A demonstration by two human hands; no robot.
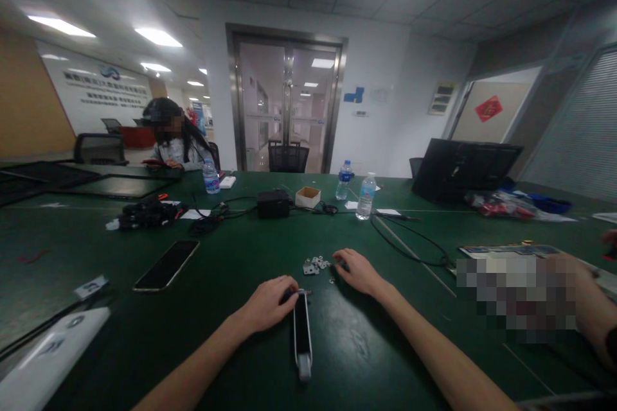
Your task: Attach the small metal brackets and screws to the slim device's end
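Observation:
My left hand rests on the green table with its fingers curled over the far end of a long, narrow black-and-silver bar that lies pointing toward me. My right hand lies flat a little farther out, fingers spread and reaching left. Its fingertips are right beside a small pile of metal parts, and whether they touch is unclear. A tiny loose piece lies between the pile and the bar.
A dark phone lies to the left, a white device at the near left edge. Cables, a black box, a small cardboard box and water bottles stand farther back. Another person sits at the far left; someone's arm shows at the right edge.

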